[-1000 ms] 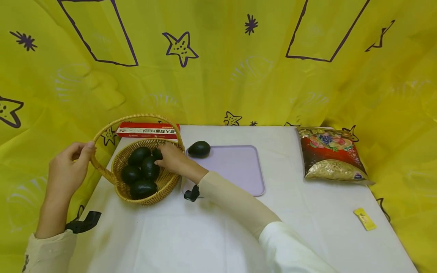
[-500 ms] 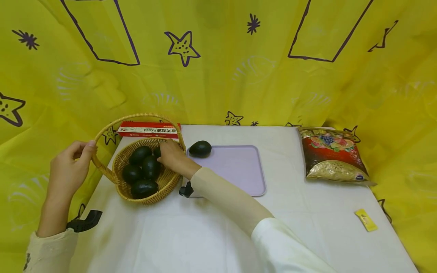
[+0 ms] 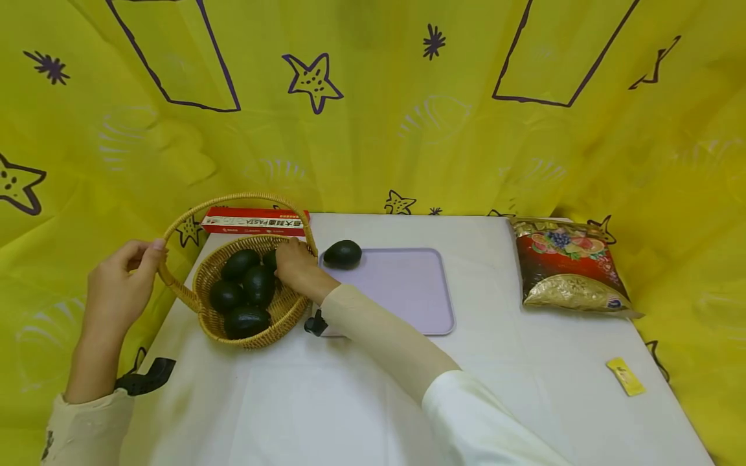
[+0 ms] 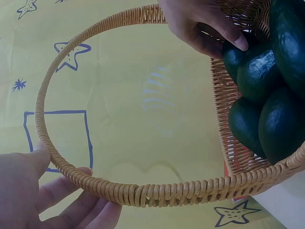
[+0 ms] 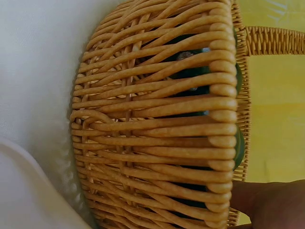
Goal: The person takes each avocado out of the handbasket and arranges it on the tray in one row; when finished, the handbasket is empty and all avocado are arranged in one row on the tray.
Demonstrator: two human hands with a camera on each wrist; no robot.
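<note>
Avocados point(image 3: 245, 288) in basket point(image 3: 280, 314), tray point(image 3: 402, 291) beside

avocados point(image 3: 245, 288) in basket point(image 3: 204, 279), tray point(image 3: 402, 291) right

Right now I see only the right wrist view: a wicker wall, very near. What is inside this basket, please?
Observer: Several dark avocados lie in the basket.
Operator: Does the right hand hold one?
Observer: The right hand has its fingertips on the avocado at the far side; a full grasp I cannot confirm.
Operator: And the left hand?
Observer: The left hand holds the handle of the basket.
</note>
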